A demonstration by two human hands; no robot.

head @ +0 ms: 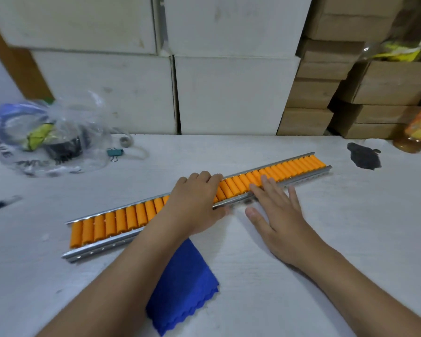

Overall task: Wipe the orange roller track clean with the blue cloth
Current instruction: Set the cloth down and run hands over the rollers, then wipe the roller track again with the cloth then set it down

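Note:
The orange roller track (pixel 122 221), a long metal rail filled with orange rollers, lies diagonally on the white table, from near left to far right. My left hand (pixel 195 203) clasps its middle, fingers over the far edge and thumb on the near rail. My right hand (pixel 275 210) lies flat with fingers spread, fingertips touching the near rail and rollers just right of the left hand. The blue cloth (pixel 182 288) lies on the table near me, partly under my left forearm, held by neither hand.
A clear plastic bag (pixel 46 135) of items and a binder clip (pixel 114 152) sit at the far left. A dark scrap (pixel 363 155) and an orange-labelled bottle (pixel 418 127) are at the far right. White and brown boxes (pixel 229 93) line the table's back edge.

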